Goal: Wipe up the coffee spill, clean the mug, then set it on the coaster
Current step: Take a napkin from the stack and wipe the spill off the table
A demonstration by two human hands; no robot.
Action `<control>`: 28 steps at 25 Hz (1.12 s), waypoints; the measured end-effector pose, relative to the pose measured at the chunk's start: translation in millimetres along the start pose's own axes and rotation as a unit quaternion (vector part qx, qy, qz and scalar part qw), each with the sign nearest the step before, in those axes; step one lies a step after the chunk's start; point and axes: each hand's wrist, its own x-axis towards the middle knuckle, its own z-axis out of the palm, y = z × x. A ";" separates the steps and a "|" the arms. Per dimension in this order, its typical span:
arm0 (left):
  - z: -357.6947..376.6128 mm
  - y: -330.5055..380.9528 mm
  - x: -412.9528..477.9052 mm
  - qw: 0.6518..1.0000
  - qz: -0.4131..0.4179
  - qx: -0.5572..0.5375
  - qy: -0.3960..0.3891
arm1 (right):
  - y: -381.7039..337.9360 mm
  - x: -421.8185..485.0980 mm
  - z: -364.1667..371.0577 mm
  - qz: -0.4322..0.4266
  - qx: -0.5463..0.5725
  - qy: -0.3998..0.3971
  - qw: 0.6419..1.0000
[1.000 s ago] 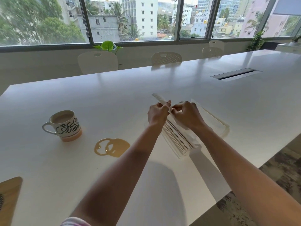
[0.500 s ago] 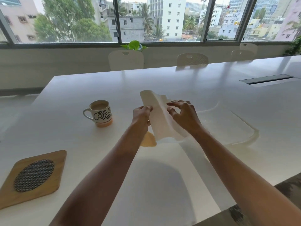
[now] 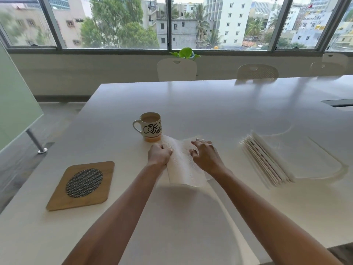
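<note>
A white mug [image 3: 150,127] with black "Coffee" lettering and an orange base stands on the white table [image 3: 210,104], coffee inside it. Just in front of it lies a white paper towel [image 3: 182,165], spread over the spot where the spill was; the spill itself is hidden. My left hand [image 3: 159,154] grips the towel's left edge. My right hand [image 3: 205,155] presses on its right side with fingers curled. The wooden coaster [image 3: 84,185] with a dark woven centre sits at the left front, nothing on it.
A stack of paper towels [image 3: 267,161] lies in an open plastic wrapper at the right. White chairs [image 3: 176,69] line the far edge of the table. A cable slot [image 3: 338,102] is at the far right. A table leg [image 3: 35,140] stands left.
The towel has come down from the air onto the table over the spill beside the mug. Both hands dropped with it. My view has turned left, showing the whole coaster.
</note>
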 end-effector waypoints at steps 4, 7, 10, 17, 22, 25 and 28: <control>-3.5 -3.4 -5.6 0.975 0.068 0.206 0.040 | -10.7 2.9 20.7 0.012 -0.013 -0.050 0.999; -2.8 -3.1 -8.6 0.941 0.120 0.313 0.055 | -14.6 1.6 31.5 0.020 -0.052 -0.068 0.996; -4.6 -12.4 -4.7 0.901 0.149 0.402 0.061 | -19.0 -2.3 37.1 0.054 -0.077 -0.089 0.992; -26.6 -44.5 -0.4 0.867 0.157 0.469 0.067 | -31.1 -1.7 36.5 0.092 -0.154 -0.137 0.974; -40.9 -61.2 1.5 0.857 0.124 0.498 0.045 | -17.6 -7.9 46.6 0.114 -0.133 -0.162 0.971; -39.9 -62.9 3.3 0.854 0.115 0.506 0.035 | -12.8 -7.5 53.6 0.112 -0.137 -0.140 0.974; -39.2 -65.2 3.1 0.852 0.115 0.510 0.038 | -12.6 -4.5 57.4 0.113 -0.148 -0.124 0.975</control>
